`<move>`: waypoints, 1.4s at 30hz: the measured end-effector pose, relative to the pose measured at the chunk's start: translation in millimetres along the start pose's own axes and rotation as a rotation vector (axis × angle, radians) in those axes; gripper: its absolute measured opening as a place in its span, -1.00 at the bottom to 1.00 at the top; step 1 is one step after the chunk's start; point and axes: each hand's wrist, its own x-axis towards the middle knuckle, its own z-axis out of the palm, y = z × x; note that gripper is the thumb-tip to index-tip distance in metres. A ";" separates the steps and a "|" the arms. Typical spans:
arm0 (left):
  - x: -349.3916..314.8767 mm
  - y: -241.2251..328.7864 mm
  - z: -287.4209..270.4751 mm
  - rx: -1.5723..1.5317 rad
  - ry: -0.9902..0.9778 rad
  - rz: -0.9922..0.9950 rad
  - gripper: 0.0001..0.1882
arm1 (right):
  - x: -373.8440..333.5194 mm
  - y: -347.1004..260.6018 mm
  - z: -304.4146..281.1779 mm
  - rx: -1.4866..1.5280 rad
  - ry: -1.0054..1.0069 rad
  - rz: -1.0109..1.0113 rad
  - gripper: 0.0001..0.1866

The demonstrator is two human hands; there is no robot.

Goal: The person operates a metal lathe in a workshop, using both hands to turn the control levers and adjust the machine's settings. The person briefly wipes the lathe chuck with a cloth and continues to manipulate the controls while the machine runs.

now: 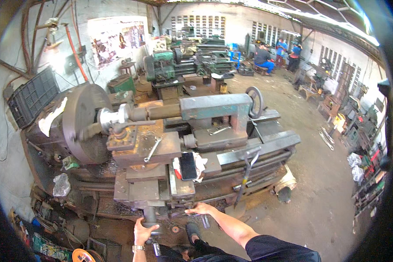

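A lathe's large chuck [84, 124] looks blurred, with a bright metal workpiece [113, 115] between it and the tailstock [216, 107]. My left hand [143, 231], with a watch at its wrist, closes round the handwheel [150, 215] at the front of the cross slide [139, 191]. To its right, my right hand [201, 208] reaches to the carriage's front, its fingertips closed at a small lever [178, 214] partly hidden by them. On the tool post [121, 139] sits a clamping handle. A wrench [153, 149] lies on the slide beside it.
A phone [188, 166] rests on a cloth on the carriage. Another wrench [219, 130] is on the tailstock base. A green lathe [161, 65] stands behind. Several people [263, 59] are at the far right. Metal parts [358, 131] line the right wall; an orange spool [83, 256] is lower left.
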 end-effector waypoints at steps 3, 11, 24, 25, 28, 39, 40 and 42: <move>-0.4 0.3 0.1 -0.039 -0.002 0.003 0.04 | -0.5 0.9 3.1 0.047 0.052 -0.046 -0.19; 0.4 1.4 -1.5 -0.014 -0.019 -0.001 0.07 | -17.0 -7.6 -2.0 0.055 0.056 -0.041 -0.22; -4.9 10.0 -4.3 -0.013 -0.008 0.007 0.02 | -12.6 1.5 3.3 0.099 0.138 -0.081 -0.15; -4.7 9.5 -3.6 -0.033 -0.026 -0.031 0.01 | -8.2 6.2 4.9 0.116 0.120 -0.049 -0.14; -4.1 7.0 -2.5 -0.009 -0.006 -0.004 0.02 | 1.8 19.9 10.4 0.110 0.135 -0.032 -0.18; -3.5 12.0 -6.1 0.041 -0.059 -0.060 0.10 | -16.5 0.4 -0.7 0.191 0.026 -0.060 -0.24; -3.0 11.8 -7.1 0.033 -0.058 -0.044 0.10 | -22.6 -4.2 -2.6 0.214 0.042 -0.077 -0.26; -3.3 11.4 -5.6 0.045 -0.066 -0.059 0.10 | -33.8 -6.2 -5.5 0.249 0.093 -0.113 -0.33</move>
